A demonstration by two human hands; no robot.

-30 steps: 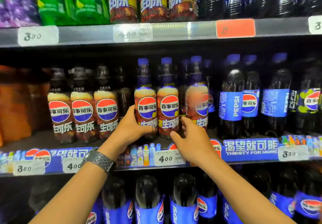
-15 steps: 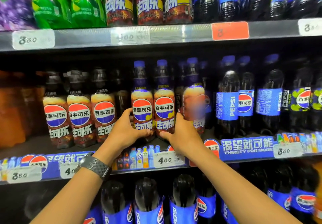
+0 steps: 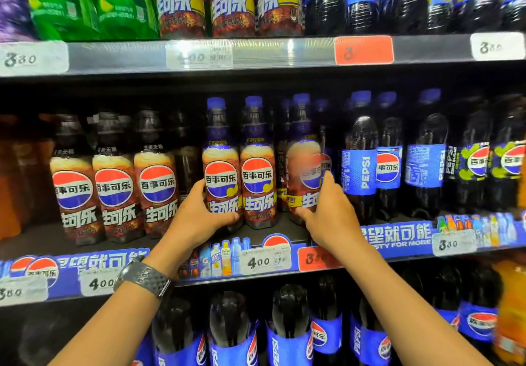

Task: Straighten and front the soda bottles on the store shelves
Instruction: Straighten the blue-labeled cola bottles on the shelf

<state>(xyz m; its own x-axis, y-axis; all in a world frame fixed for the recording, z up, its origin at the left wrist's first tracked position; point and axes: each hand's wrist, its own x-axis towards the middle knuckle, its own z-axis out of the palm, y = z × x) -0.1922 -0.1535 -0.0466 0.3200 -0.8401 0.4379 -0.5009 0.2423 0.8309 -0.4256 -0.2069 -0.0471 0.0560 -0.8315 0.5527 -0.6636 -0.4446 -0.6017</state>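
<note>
Grip shifts: the right hand (image 3: pixel 331 217) now wraps the third purple-capped Pepsi bottle (image 3: pixel 303 163), its logo turned partly aside, while the left hand (image 3: pixel 199 217) still holds the first bottle (image 3: pixel 220 166) on the middle shelf (image 3: pixel 37 242). That third one likely needs fronting.

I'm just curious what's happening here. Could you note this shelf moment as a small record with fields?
Place: middle shelf, store drinks rack
Left hand: grips first blue-capped bottle low down, logo facing front
Right hand: grips third blue-capped bottle, logo turned rightward, blurred
Second blue-capped bottle: between them, logo facing front
Price tag below: 4.00
</note>
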